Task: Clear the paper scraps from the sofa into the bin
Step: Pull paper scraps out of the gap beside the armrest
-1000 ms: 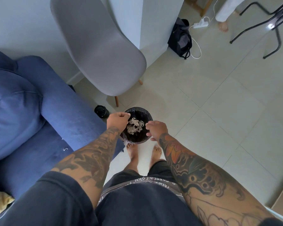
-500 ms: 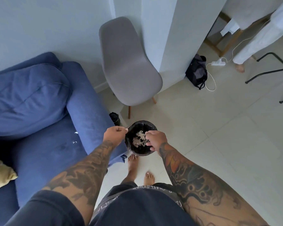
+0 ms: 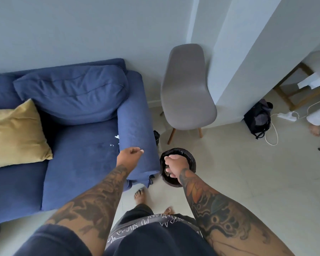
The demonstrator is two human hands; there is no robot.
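Under my right hand [image 3: 175, 166] stands the bin [image 3: 189, 159], round, with a black bag as lining. My right hand is over its mouth and covers most of the inside. Just below my fingers I see a small heap of pale paper in the bin [image 3: 167, 172]; how much more lies there I cannot tell. The fingers of this hand are curled down and drawn together, but whether they pinch some paper or only the rim, the picture does not show.

My left hand [image 3: 130, 155] is over the armrest of the blue sofa [image 3: 81, 163], away from the bin. Its fingers are loosely curled with the thumb pointing toward the bin, and I see nothing between them.

The paper scraps [image 3: 117, 137] that remain are on the sofa seat, a little beyond my left fingertips and close against the inner side of the armrest: one small white cluster, and one thin curl [image 3: 112, 145] nearer to my hand.

Half a second ago both my hands were at the bin, one on each side of the rim, and the paper inside showed openly between them. Now my left hand has left the rim and gone over the armrest, and my right hand has moved over the opening. The view also turned more toward the sofa, so a yellow cushion [image 3: 15, 133] now shows far beyond my left hand.
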